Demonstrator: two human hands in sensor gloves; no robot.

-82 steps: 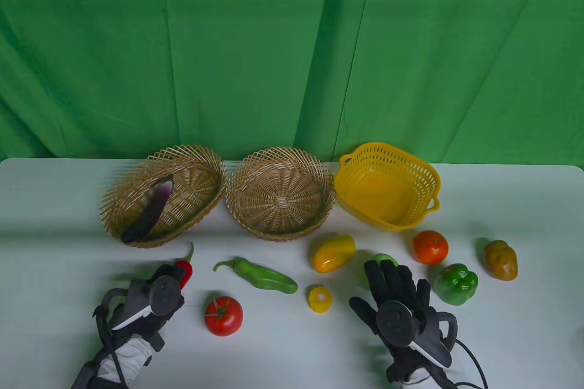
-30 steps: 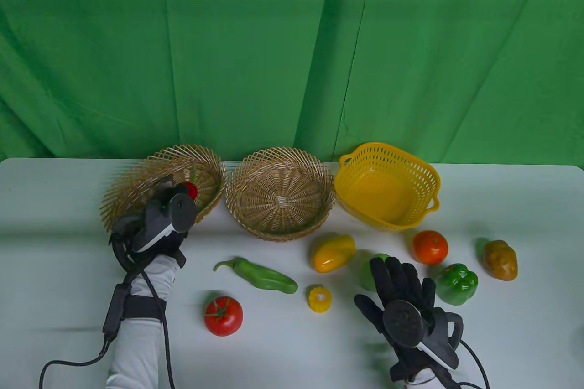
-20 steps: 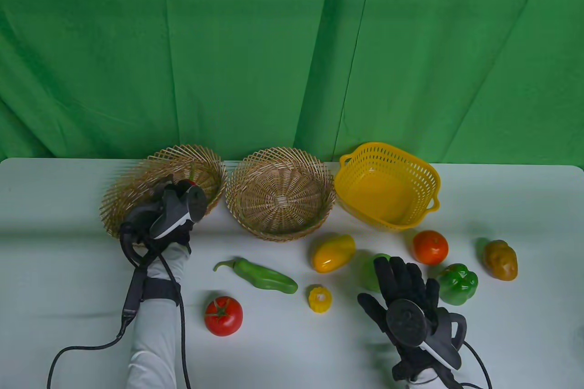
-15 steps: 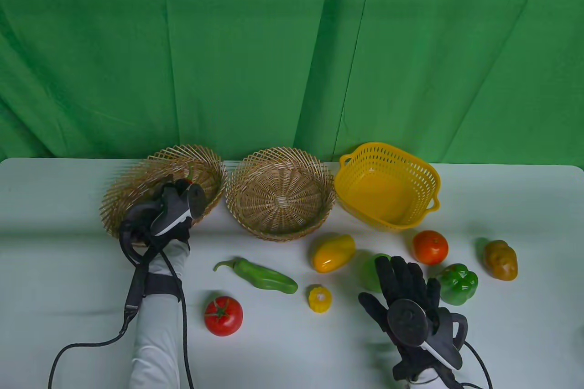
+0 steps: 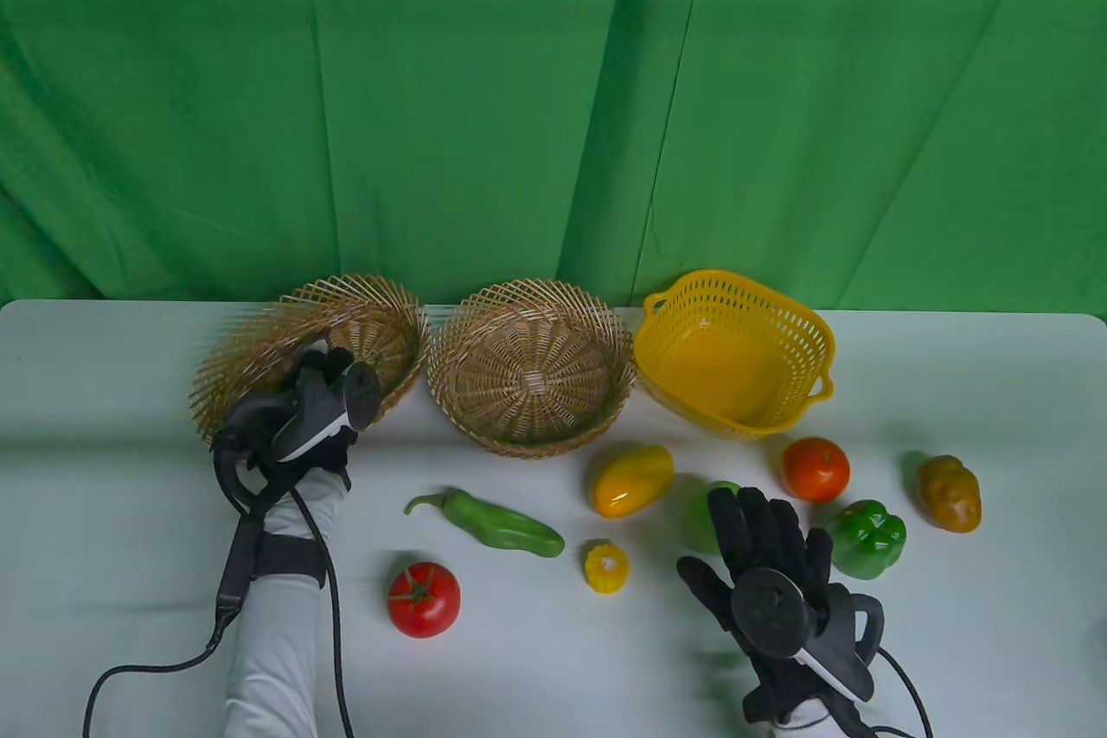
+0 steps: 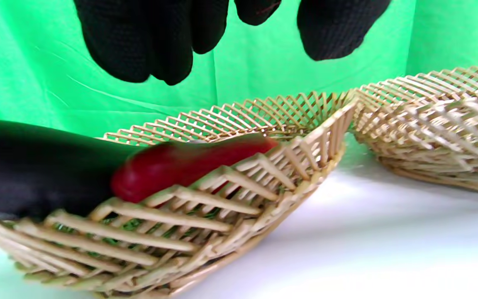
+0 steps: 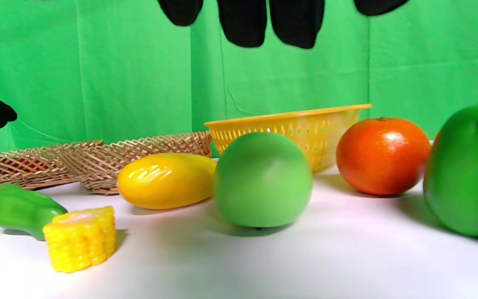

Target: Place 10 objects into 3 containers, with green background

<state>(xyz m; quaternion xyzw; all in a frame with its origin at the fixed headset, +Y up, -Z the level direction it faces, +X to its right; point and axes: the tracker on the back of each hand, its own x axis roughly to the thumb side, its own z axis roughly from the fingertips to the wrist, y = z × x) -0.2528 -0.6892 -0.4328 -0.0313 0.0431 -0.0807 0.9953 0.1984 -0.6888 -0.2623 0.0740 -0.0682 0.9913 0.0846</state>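
My left hand [image 5: 327,370] hovers over the left wicker basket [image 5: 227,366], fingers spread and empty. In the left wrist view the red chili [image 6: 181,164] lies in that basket [image 6: 222,195] beside the dark eggplant [image 6: 27,166], below my fingertips [image 6: 160,50]. My right hand [image 5: 754,526] is open, palm down, above the table just behind a green round fruit [image 7: 262,179], touching nothing. The middle wicker basket [image 5: 450,340] and the yellow plastic basket [image 5: 809,336] hold nothing.
On the table lie a green long pepper [image 5: 497,523], tomato [image 5: 423,599], corn piece [image 5: 606,567], yellow mango [image 5: 631,478], orange [image 5: 815,469], green bell pepper [image 5: 865,539] and potato [image 5: 949,493]. A green curtain hangs behind.
My left hand carried the red chili from the table to the left basket and let it go; it has drawn back slightly. My right hand has barely moved.
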